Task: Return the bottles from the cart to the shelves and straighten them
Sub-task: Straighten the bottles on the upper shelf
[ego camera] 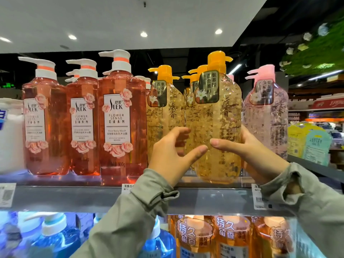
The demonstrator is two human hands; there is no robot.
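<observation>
A yellow bottle (219, 112) is held upright between both hands at the front edge of the top shelf (74, 198). It is grasped on its right side by the right hand (247, 151), the thumb laid across its front. It is cupped on its left side by the left hand (167, 159), fingers curled at its edge and thumb stretched over its front. Whether its base is already set down cannot be told. Matching yellow bottles (163, 112) are ranged behind and just left of the left hand; a pink bottle (266, 118) stands just beyond the right hand. This bottle is judged nearly placed, with release and squaring of its label left. The cart is not seen, so the remaining count cannot be judged.
</observation>
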